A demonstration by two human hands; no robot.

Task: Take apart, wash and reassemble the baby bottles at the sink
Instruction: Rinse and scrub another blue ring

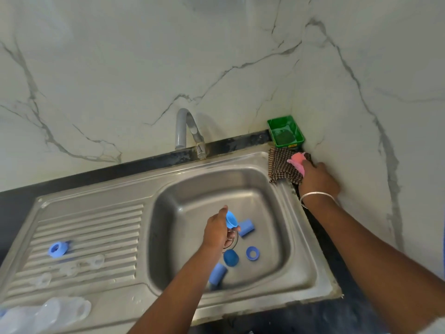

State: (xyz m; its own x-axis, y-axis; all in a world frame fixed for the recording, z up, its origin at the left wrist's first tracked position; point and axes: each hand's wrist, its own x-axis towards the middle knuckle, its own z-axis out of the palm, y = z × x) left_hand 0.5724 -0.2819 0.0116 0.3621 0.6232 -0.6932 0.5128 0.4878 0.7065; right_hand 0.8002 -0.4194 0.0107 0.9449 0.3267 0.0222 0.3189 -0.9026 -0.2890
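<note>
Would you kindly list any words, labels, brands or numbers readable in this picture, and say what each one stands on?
No text can be read anywhere.
Green tray: a small yellow label on its front edge, too small and blurred to read.
Tap: a dark marking low on its stem, also unreadable.

Steel sink (pixel 310 268) drainboard holds a blue ring (pixel 57 249) and clear bottles (pixel 48 312); basin holds blue caps (pixel 230 257)
</note>
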